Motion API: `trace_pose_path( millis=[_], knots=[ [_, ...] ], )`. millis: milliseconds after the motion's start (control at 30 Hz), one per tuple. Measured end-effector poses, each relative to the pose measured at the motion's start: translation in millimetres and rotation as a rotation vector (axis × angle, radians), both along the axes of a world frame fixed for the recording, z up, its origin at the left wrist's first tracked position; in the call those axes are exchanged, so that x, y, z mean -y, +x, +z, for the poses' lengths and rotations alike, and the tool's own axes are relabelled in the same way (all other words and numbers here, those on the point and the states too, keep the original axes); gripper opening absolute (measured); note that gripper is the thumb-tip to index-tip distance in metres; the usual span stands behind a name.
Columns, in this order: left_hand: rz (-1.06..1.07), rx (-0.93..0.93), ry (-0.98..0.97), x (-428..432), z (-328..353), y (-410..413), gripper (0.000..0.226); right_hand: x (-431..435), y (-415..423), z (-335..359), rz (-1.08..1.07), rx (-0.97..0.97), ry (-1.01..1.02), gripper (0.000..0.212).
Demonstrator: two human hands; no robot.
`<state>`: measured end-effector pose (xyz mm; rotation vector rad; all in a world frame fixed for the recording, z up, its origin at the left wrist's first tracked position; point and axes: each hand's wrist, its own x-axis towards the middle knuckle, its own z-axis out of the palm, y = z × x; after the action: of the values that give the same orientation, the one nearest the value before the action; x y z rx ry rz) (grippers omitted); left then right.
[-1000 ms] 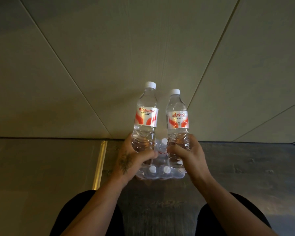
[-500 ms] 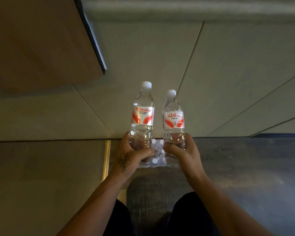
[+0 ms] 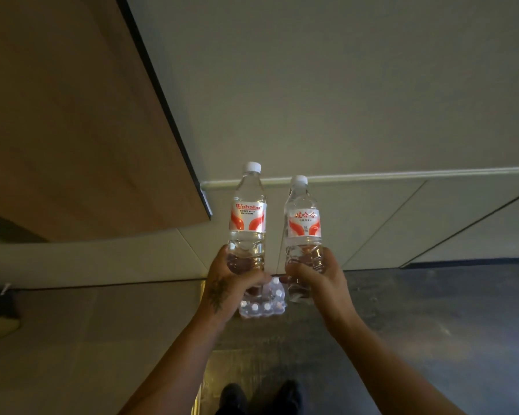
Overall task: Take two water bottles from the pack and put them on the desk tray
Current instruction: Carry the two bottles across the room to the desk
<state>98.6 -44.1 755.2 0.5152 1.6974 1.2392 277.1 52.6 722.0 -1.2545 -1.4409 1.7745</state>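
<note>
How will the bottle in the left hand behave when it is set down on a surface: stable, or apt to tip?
The left bottle looks full and capped, so probably heavy for its size. It is tall and narrow, so a sideways knock might tip it. The left hand grips its ribbed lower part, which likely resists slipping.

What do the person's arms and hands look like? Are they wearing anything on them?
Both arms are bare, with no sleeves showing up to the picture's edge. I see no gloves, watch or rings. The left hand has a dark tattoo on its back, with spiky, branching lines. The right hand has no marking that I can see.
</note>
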Motion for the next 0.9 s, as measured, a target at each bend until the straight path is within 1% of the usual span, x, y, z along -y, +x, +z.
trace_pose_path(
  millis=[67,167,233,333,433,533,667,733,767,833,900],
  knots=[
    [-0.007,-0.003,0.015,1,18,6,0.076,2,4,20,-0.013,-0.052,-0.011,0.074],
    [-0.048,-0.027,0.029,-1,37,14,0.082,8,13,40,-0.047,-0.071,0.006,0.078],
    [-0.073,-0.029,0.045,-3,44,17,0.082,13,20,48,-0.082,-0.078,0.010,0.078],
    [-0.179,-0.040,0.066,-4,52,25,0.081,29,40,54,-0.205,-0.068,0.018,0.067],
    [-0.226,-0.038,0.062,-6,52,29,0.081,41,55,55,-0.298,-0.076,0.026,0.074],
    [-0.363,-0.029,0.081,-6,53,41,0.078,68,79,54,-0.450,-0.067,0.036,0.079],
    [-0.594,-0.002,0.095,-2,54,72,0.062,114,116,50,-0.656,-0.072,0.056,0.074],
    [-0.702,0.014,0.091,2,54,90,0.060,139,133,48,-0.746,-0.040,0.066,0.076],
    [-0.758,0.025,0.091,6,55,101,0.062,152,142,47,-0.795,-0.018,0.072,0.079],
    [-0.862,0.029,0.089,14,57,126,0.073,182,161,49,-0.899,0.007,0.073,0.080],
    [-0.953,0.016,0.079,22,60,149,0.082,210,177,52,-0.993,0.016,0.067,0.074]
  ],
)
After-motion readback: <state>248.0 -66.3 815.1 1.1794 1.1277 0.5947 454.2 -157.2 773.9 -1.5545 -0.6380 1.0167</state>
